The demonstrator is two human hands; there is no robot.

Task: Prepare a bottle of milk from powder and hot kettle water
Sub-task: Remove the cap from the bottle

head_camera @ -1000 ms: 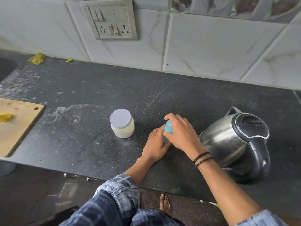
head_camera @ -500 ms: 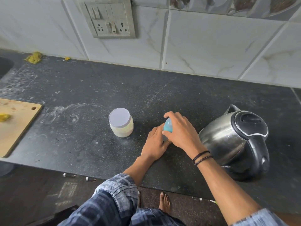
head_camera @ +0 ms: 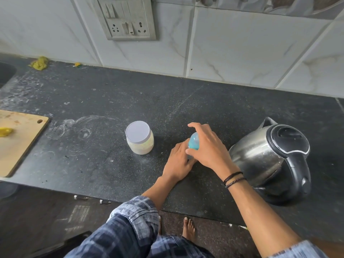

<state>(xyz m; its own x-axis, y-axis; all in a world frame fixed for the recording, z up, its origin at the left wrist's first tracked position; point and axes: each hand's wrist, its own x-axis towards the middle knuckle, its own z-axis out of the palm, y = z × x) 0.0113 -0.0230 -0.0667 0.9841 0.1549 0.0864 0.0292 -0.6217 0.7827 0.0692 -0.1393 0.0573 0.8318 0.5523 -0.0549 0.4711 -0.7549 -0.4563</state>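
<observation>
Two hands on the small bottle (head_camera: 193,143), near the front edge of the dark worktop (head_camera: 111,101).
The left hand (head_camera: 177,162) is wrapped round the bottle's lower part, its heel resting on the worktop. The right hand (head_camera: 209,148) is curled over the pale blue top, gripping it from above. The bottle stands between them, mostly hidden. A white-lidded jar of pale powder (head_camera: 140,140) sits near, left of the left hand. The steel kettle (head_camera: 260,159) stands just right of the right hand, lid closed.
</observation>
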